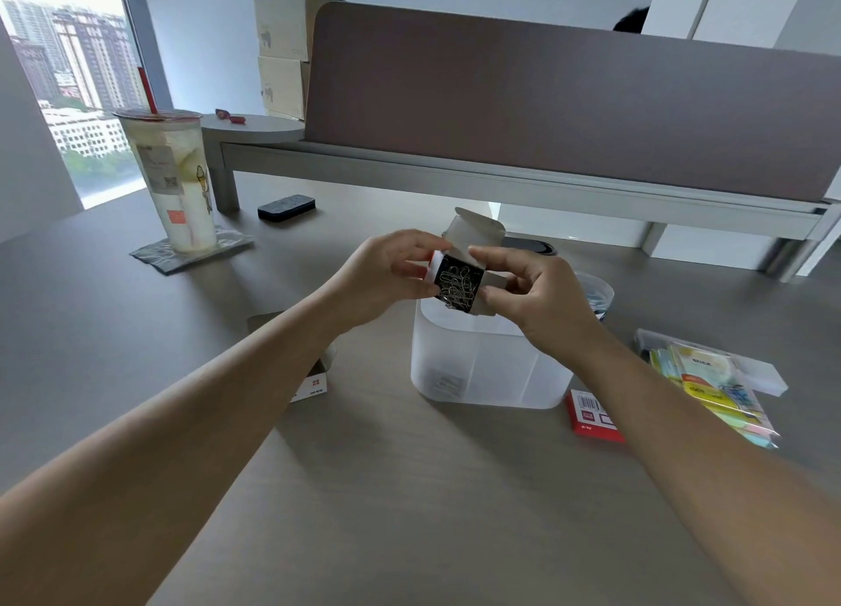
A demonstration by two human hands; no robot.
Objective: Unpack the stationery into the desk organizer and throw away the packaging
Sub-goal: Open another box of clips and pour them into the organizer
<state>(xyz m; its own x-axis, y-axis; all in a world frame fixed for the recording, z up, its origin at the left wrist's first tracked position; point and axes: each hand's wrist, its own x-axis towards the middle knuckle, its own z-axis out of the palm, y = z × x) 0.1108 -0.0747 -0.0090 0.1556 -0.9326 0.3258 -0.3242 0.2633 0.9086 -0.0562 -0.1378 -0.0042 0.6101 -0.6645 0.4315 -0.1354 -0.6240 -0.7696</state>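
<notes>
Standing at the desk's (409, 492) left is a cup (175, 180), then the left hand (387, 273) and right hand (532, 296) both pinch an open box (459, 278) of paper clips (457, 286) above the organizer (482, 369), sticky notes (714, 385) far right.

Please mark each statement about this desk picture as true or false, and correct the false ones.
1. Both hands, left and right, hold the open paper clip box. True.
2. The box is empty. False: paper clips fill it.
3. The box is held above the translucent organizer. True.
4. The drink cup lies on its side. False: it stands upright on a coaster.
5. The red box lies right of the organizer. True.
</notes>
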